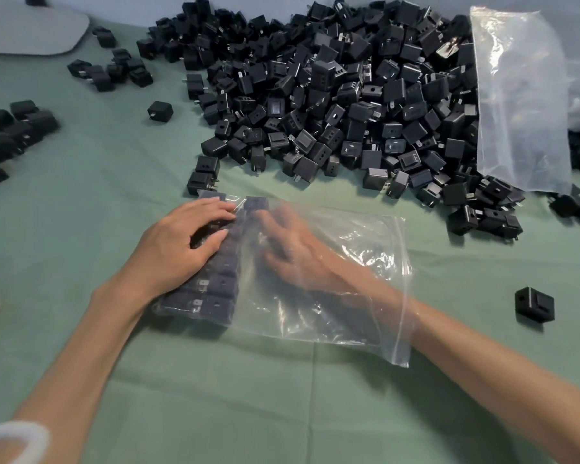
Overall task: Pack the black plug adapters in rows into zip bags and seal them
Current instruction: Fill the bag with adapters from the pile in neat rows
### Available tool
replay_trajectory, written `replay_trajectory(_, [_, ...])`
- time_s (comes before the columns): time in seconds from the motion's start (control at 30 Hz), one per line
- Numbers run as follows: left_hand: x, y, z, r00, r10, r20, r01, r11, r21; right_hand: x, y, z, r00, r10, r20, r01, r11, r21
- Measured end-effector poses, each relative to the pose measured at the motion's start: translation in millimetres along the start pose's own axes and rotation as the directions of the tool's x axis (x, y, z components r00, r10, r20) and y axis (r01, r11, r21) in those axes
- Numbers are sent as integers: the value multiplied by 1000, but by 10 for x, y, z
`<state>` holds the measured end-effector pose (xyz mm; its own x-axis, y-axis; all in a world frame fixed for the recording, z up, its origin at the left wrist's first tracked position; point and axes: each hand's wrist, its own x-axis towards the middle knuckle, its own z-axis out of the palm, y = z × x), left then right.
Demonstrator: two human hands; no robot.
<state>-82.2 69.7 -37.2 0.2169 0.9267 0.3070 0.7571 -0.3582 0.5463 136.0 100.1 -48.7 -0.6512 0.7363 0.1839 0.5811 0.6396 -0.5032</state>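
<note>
While pressing down on adapters [215, 287] at closed end of bag [350, 298] with left hand [175, 246], fingers [211, 209] close together and bent, hold right hand [292, 254] flat inside bag, fingers [269, 220] apparently spread though blurred. Avoid dragging bag on withdrawal: risks toppling adapters, breaking rows.

A: What is the zip bag [332, 279] made of?
B: Thin clear plastic film, glossy, with many wrinkles that catch the light. The second bag [523, 95] looks the same, only a little more milky.
A: And the plug adapters [332, 95]?
B: Black plastic, smooth, mostly matt, with a weak sheen on the flat faces. Their prongs [448, 46] are bright metal.
A: The surface under them?
B: A green cloth [282, 396], matt, with soft creases.
A: The grey thing [31, 28] at the far left?
B: Smooth and matt; its material I cannot tell.
</note>
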Motion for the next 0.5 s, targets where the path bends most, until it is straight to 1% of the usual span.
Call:
replay_trajectory(0.03, [5,-2,-7,1000,-21,18,21,1000,14,20,-24,5,1000,-12,15,12,1000,27])
replay_trajectory(0.07, [10,-4,-15,999,-38,36,38,999,23,60,-22,43,999,8,42,-12,995,101])
replay_trajectory(0.13, [20,-13,-15,997,-47,61,45,998,39,66,4,30,999,29,33,-33,994,102])
replay_trajectory(0.23, [35,-25,-8,994,-50,97,46,998,43,16,-13,2,999,-1,39,0,999,39])
replay_trajectory(0.3, [40,-31,-1,993,-55,105,52,998,27,6,-3,19,1000,-12,-17,14,997,71])
replay_trajectory(0.4, [38,-29,11,995,-49,92,51,999,-12,-24,25,6,984,82,-157,-54,983,173])
replay_trajectory(0.47, [27,-24,17,996,-49,78,54,997,-56,-20,24,16,980,111,-163,-72,971,229])
replay_trajectory(0.5, [20,-24,19,996,-53,71,58,995,-77,-22,-4,9,982,125,-143,-87,965,246])
